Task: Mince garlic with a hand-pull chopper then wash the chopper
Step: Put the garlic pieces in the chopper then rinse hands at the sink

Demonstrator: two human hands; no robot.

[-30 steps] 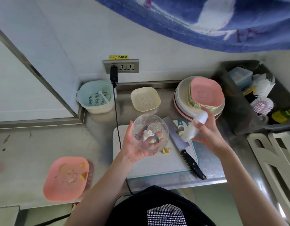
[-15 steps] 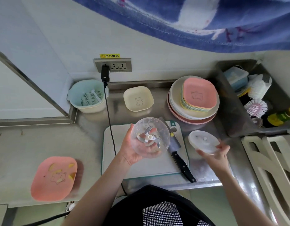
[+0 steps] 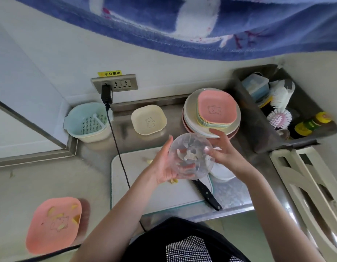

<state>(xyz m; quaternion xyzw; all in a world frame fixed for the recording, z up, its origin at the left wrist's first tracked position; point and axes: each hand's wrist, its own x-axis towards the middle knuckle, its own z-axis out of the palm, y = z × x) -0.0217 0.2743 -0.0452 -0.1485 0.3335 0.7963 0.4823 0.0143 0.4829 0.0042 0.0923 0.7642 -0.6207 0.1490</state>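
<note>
The clear chopper bowl (image 3: 190, 148) is held tilted above the white cutting board (image 3: 145, 186); its white blade hub (image 3: 189, 156) sits inside. My left hand (image 3: 162, 165) cups the bowl from the left and below, thumb up along its side. My right hand (image 3: 224, 150) holds the bowl's right rim between thumb and fingers. The white chopper lid (image 3: 223, 173) lies on the counter under my right wrist, partly hidden by the bowl. A few garlic bits (image 3: 173, 181) lie on the board.
A black-handled knife (image 3: 206, 193) lies at the board's right edge. A pink plate (image 3: 52, 225) with peels sits front left. A cream dish (image 3: 148, 120), stacked plates (image 3: 213, 110), a blue strainer basket (image 3: 88, 121) and a charger cable (image 3: 118, 152) stand behind. A sink caddy with brushes (image 3: 279, 118) is at right.
My right hand put the lid down on the counter at right and moved left onto the bowl's rim. The bowl stays in my left hand, lifted slightly and tilted.
</note>
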